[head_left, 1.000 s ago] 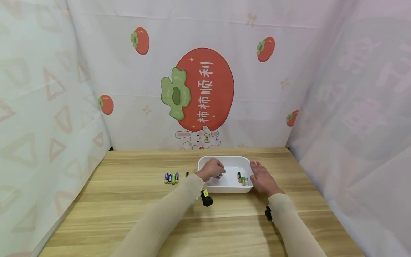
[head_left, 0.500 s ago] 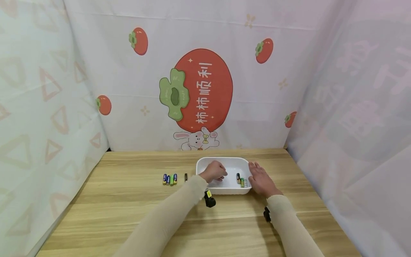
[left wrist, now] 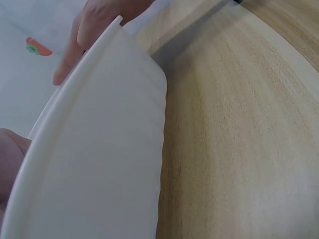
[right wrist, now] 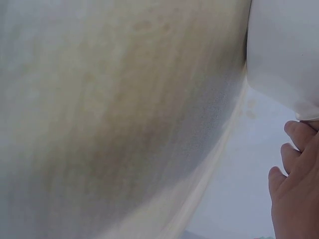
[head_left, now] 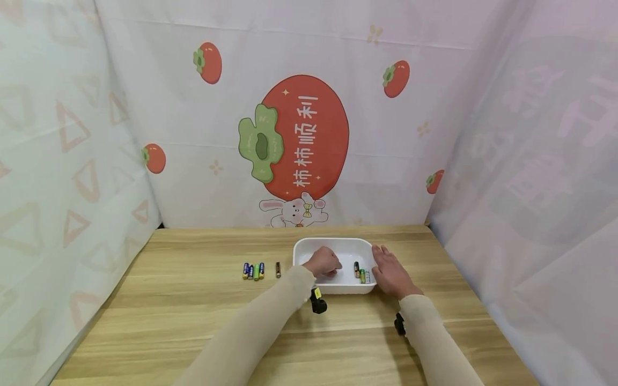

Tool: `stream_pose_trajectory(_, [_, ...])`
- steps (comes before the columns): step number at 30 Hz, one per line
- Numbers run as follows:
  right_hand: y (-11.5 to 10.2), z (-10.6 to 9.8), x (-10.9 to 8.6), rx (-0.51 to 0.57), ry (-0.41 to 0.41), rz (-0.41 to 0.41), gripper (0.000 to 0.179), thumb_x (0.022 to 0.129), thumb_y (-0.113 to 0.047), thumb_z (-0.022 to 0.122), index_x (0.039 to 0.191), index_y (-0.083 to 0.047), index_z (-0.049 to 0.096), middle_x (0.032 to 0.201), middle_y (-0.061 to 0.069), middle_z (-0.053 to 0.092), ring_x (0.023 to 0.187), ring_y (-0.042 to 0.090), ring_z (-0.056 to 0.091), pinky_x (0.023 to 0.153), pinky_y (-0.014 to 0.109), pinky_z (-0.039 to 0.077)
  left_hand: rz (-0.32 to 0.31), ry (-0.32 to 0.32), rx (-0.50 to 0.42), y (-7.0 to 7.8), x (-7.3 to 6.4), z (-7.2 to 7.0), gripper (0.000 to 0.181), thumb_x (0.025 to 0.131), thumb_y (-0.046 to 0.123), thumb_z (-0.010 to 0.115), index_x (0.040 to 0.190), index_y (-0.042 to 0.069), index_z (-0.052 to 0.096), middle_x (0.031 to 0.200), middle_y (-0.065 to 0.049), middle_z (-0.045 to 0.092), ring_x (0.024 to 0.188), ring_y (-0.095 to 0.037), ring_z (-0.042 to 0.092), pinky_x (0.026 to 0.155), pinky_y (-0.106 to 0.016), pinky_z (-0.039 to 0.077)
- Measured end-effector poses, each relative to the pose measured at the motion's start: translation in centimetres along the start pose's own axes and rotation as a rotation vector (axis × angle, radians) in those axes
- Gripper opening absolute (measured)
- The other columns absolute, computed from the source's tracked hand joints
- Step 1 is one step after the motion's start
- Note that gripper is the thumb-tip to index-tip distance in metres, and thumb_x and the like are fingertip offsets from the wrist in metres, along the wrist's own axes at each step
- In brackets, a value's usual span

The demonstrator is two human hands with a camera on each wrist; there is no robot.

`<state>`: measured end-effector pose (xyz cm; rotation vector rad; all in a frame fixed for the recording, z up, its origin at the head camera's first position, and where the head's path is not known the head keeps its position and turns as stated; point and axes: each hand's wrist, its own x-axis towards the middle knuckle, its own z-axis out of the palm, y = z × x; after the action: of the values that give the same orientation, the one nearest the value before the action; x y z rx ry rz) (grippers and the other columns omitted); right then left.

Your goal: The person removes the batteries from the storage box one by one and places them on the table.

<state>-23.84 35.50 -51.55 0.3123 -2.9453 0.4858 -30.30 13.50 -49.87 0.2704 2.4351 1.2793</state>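
My left hand is inside the white tray, its fingers curled low over the left half of the floor. Its fingertips are hidden, and I cannot tell whether they grip something. My right hand lies with straight fingers against the tray's right rim, also seen in the right wrist view beside the white wall. In the tray's right part lie a dark battery with an orange end, a green battery and a whitish battery. The left wrist view shows mostly the tray's outer wall.
Left of the tray, several batteries in blue, yellow and green stand side by side in a row on the wooden table. A single dark brown battery lies between that row and the tray. A printed cloth hangs behind the table.
My left hand has shifted a little right within the tray, and its fingers have curled closer. The brown battery shows more fully beside the sleeve. My right hand stays at the rim.
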Motion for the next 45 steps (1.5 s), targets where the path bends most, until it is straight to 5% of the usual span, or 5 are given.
stream_pose_trajectory(14, [-0.2,-0.3,0.0,-0.001,-0.019,0.011,0.058,0.099,-0.015,0.041,0.148,0.011,0.023,0.154,0.025,0.026,0.143,0.041,0.016,0.116,0.054,0.014,-0.024,-0.014,-0.046,0.9,0.5,2.4,0.014,0.081,-0.001,0.071,0.07,-0.003,0.063,0.058,-0.009,0.057,0.046,-0.014,0.049,0.041,-0.022,0.043])
stream_pose_trajectory(21, [-0.2,0.1,0.0,0.0,-0.034,0.018,0.058,0.099,-0.015,0.041,0.148,0.01,0.022,0.154,0.023,0.025,0.143,0.04,0.016,0.116,0.052,0.013,-0.013,0.005,0.039,0.6,1.1,3.5,0.022,0.08,0.002,0.072,0.062,0.002,0.058,0.052,-0.005,0.052,0.043,-0.013,0.048,0.039,-0.023,0.041])
stream_pose_trajectory(29, [-0.4,-0.3,0.0,0.01,-0.029,0.014,0.058,0.099,-0.015,0.042,0.148,0.01,0.023,0.154,0.023,0.026,0.143,0.04,0.016,0.116,0.053,0.012,0.008,0.052,0.161,0.8,1.9,4.5,0.011,0.078,0.009,0.071,0.074,0.006,0.062,0.059,-0.003,0.056,0.047,-0.013,0.049,0.044,-0.023,0.041])
stream_pose_trajectory(36, [-0.2,-0.4,0.1,-0.007,-0.043,0.014,0.058,0.099,-0.015,0.041,0.148,0.01,0.023,0.154,0.024,0.025,0.144,0.04,0.015,0.116,0.053,0.012,0.016,0.048,0.178,1.1,2.1,5.1,0.016,0.074,0.012,0.077,0.071,0.007,0.062,0.059,-0.004,0.058,0.048,-0.014,0.049,0.046,-0.025,0.041])
stream_pose_trajectory(45, [0.0,-0.2,0.2,0.001,-0.021,0.0,0.057,0.099,-0.014,0.042,0.148,0.01,0.025,0.154,0.023,0.027,0.144,0.039,0.016,0.116,0.052,0.014,0.03,0.033,0.212,1.8,2.3,5.7,0.012,0.077,0.012,0.069,0.069,0.007,0.061,0.059,-0.004,0.056,0.049,-0.016,0.051,0.043,-0.025,0.039])
